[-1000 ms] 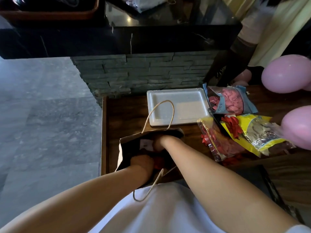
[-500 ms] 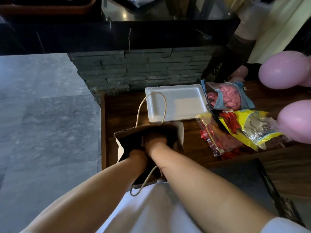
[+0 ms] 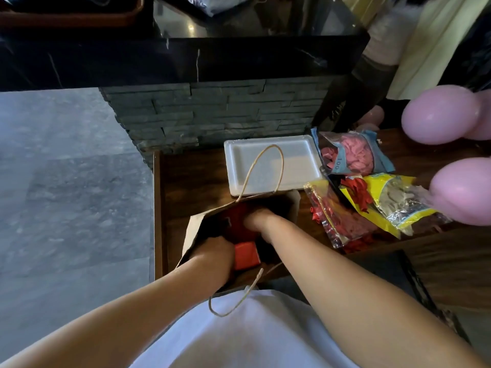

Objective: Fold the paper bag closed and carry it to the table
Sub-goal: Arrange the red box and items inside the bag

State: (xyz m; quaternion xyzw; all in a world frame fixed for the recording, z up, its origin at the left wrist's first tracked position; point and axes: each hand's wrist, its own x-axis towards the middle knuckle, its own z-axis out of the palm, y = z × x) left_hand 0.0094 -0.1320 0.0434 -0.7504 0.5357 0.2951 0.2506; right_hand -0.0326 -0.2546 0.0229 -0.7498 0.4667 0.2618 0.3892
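Observation:
A brown paper bag (image 3: pixel 193 236) with twine handles stands open at the near left corner of the wooden table (image 3: pixel 191 181). Both my hands are inside its mouth. My left hand (image 3: pixel 216 248) is curled against a red box (image 3: pixel 245 254) that lies in the bag. My right hand (image 3: pixel 256 219) reaches deeper beside red contents, and its fingers are hidden. One handle (image 3: pixel 265 166) arches over the far rim; the other handle (image 3: pixel 233 301) hangs toward my white shirt.
A white foam tray (image 3: pixel 292 160) lies behind the bag. To the right are packets of pink balloons (image 3: pixel 350 155), red balloons (image 3: pixel 336 221) and a yellow packet (image 3: pixel 393 200), plus inflated pink balloons (image 3: pixel 441 118). A stone-faced black counter (image 3: pixel 212 112) stands beyond; a person (image 3: pixel 385 49) stands at top right.
The bag's mouth has spread wider and the red box has come into view beside my left hand. Both hands stay inside the bag, shifted slightly.

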